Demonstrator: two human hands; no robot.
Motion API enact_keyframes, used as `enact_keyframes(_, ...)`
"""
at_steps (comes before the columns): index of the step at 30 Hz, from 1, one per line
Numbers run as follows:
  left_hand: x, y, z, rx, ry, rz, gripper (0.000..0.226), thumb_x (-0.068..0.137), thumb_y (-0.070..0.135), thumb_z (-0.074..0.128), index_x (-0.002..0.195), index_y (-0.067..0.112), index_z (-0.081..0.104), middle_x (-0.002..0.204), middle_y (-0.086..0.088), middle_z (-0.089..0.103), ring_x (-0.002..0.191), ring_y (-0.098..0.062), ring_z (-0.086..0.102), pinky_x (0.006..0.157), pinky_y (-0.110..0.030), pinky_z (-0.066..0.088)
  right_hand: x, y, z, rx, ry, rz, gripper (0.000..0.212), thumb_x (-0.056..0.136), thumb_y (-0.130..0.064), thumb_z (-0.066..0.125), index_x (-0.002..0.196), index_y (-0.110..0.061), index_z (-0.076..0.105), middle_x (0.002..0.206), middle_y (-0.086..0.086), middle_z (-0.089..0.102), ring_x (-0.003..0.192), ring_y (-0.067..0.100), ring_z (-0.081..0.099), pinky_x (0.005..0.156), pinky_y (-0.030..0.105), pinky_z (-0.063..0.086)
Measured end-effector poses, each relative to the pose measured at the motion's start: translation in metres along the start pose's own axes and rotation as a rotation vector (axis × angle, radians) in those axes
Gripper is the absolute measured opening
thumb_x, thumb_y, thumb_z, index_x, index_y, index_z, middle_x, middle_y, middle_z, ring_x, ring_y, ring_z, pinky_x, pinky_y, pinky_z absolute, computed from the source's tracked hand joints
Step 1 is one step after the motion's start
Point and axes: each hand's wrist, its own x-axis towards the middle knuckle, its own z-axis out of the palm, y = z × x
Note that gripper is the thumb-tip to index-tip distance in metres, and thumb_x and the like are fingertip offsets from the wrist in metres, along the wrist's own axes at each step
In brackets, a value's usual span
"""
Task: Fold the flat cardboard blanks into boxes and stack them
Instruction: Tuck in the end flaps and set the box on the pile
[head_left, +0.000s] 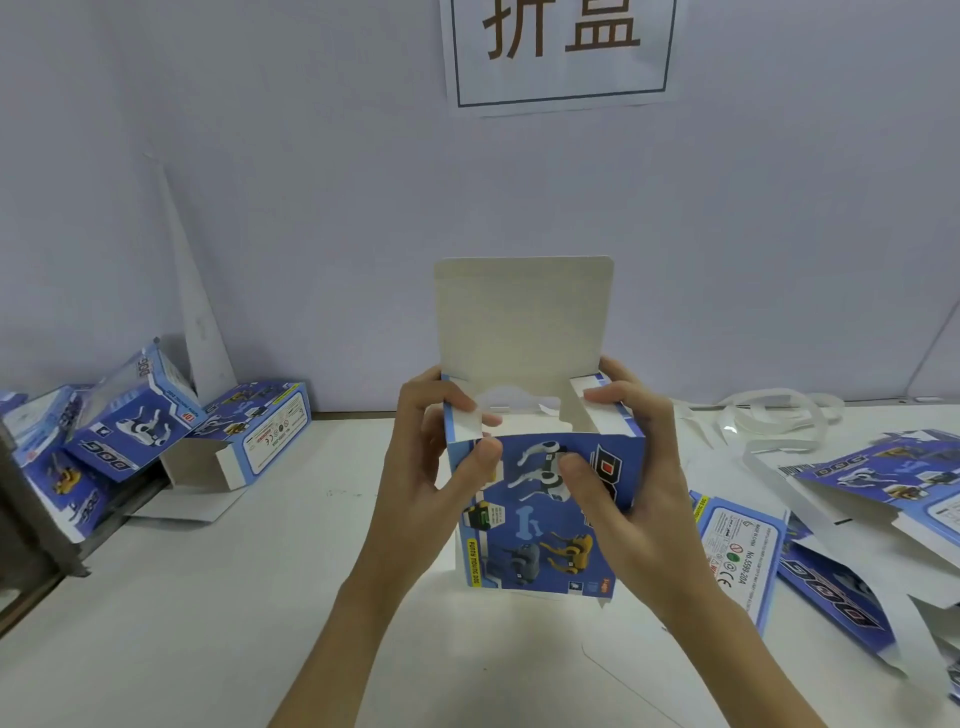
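Observation:
A blue printed cardboard box (540, 525) with toy dog pictures stands upright above the white table, held between both hands. Its large white lid flap (522, 317) points straight up. My left hand (431, 457) grips the box's left side, with a finger bending the small left side flap (464, 422) inward and the thumb on the front face. My right hand (628, 467) grips the right side, a finger pressing the right side flap (589, 396) inward, thumb on the front. Flat blanks (841, 551) lie in a loose pile at the right.
Several folded blue boxes (130, 431) lie jumbled at the left, one with an open end (249, 436). White strapping bands (769, 415) curl at the back right. A paper sign (558, 49) hangs on the wall. A dark edge (31, 519) borders the table's left side.

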Motion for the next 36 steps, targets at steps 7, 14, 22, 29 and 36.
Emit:
enact_keyframes(7,0.0,0.008,0.002,-0.004,0.038,-0.023,0.036,0.091,0.067,0.066,0.117,0.046,0.055,0.129,0.012,0.058,0.114,-0.022,0.066,0.076,-0.07,0.057,-0.004,0.004,0.005,-0.187,0.004,-0.088,0.058,0.102,-0.05,0.058,0.155,-0.047,0.036,0.169,-0.019,0.025,0.156,0.021,0.033,0.1,0.055,0.057)
enact_keyframes(14,-0.001,0.01,0.009,-0.016,0.072,-0.047,0.035,0.086,0.074,0.066,0.107,0.047,0.06,0.133,-0.017,0.06,0.117,-0.044,0.065,0.078,-0.071,0.058,-0.005,0.001,0.004,-0.219,0.017,-0.149,0.036,0.104,-0.06,0.05,0.139,-0.057,0.046,0.164,-0.023,0.028,0.15,0.012,0.039,0.08,0.029,0.063)
enact_keyframes(22,-0.004,0.02,0.025,0.005,0.065,0.05,0.051,0.095,0.057,0.065,0.117,0.015,0.047,0.143,0.015,0.044,0.128,-0.008,0.058,0.074,-0.02,0.06,-0.001,-0.008,0.003,-0.108,0.125,-0.068,0.033,0.101,-0.071,0.041,0.121,-0.051,0.059,0.148,-0.013,0.05,0.127,0.035,0.062,0.07,0.043,0.065)
enact_keyframes(29,-0.003,0.017,0.024,0.002,0.089,0.128,0.041,0.095,0.028,0.067,0.125,0.023,0.039,0.135,0.004,0.054,0.111,-0.015,0.062,0.077,-0.03,0.06,0.0,-0.011,0.008,0.013,0.198,-0.064,0.037,0.099,-0.064,0.056,0.132,-0.054,0.043,0.143,-0.007,0.054,0.122,0.039,0.061,0.077,0.058,0.064)
enact_keyframes(36,0.009,0.013,0.013,-0.017,0.034,0.153,0.024,0.082,0.041,0.059,0.096,0.022,0.055,0.114,-0.016,0.048,0.11,-0.015,0.061,0.09,-0.035,0.051,0.005,-0.031,0.013,0.15,0.025,0.299,0.065,0.081,-0.047,0.084,0.126,-0.011,0.054,0.126,0.011,0.058,0.096,0.012,0.072,0.076,0.033,0.062)
